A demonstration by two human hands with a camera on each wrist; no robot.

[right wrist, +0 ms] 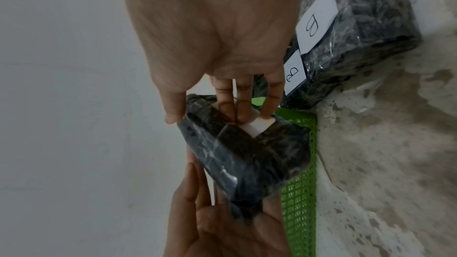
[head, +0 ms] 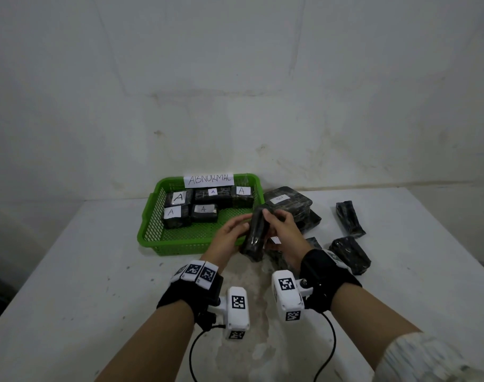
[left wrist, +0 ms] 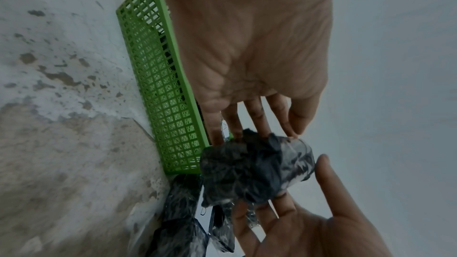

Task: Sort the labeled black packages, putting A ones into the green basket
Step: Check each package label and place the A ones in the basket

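A black wrapped package [head: 256, 235] stands on end between both hands, just off the front right corner of the green basket [head: 152, 238]. My left hand [head: 232, 230] holds its left side, fingers and thumb on the crumpled end [left wrist: 247, 171]. My right hand [head: 279, 224] grips the top: thumb on one side, fingers pressed on a white label [right wrist: 257, 126] whose letter is hidden. The basket holds several black packages marked A [head: 178, 198], and a paper sign reading ABNORMAL [head: 209, 180] is on its back wall.
More black packages lie on the white table right of the basket: a large one [head: 287, 202] marked B [right wrist: 314, 26], a second B label [right wrist: 293, 71], and others [head: 349, 219] [head: 351, 255] farther right. A wall stands behind the table.
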